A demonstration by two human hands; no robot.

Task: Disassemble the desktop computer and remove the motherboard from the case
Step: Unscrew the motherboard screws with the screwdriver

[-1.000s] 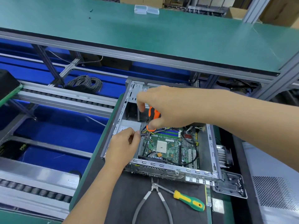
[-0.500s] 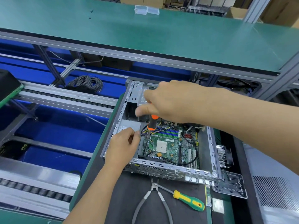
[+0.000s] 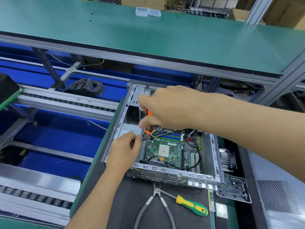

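The right hand (image 3: 170, 108) grips an orange screwdriver (image 3: 149, 128), tip down inside the case (image 3: 165, 171). Just below that grip, the left hand (image 3: 125, 149) seems to pinch something small beside the motherboard (image 3: 166, 149).

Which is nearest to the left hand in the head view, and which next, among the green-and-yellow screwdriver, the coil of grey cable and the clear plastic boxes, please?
From the left hand:
1. Green-and-yellow screwdriver, lying on the mat, below and right of it.
2. Coil of grey cable, on the blue shelf, up and left.
3. Clear plastic boxes, far back on the green upper shelf.
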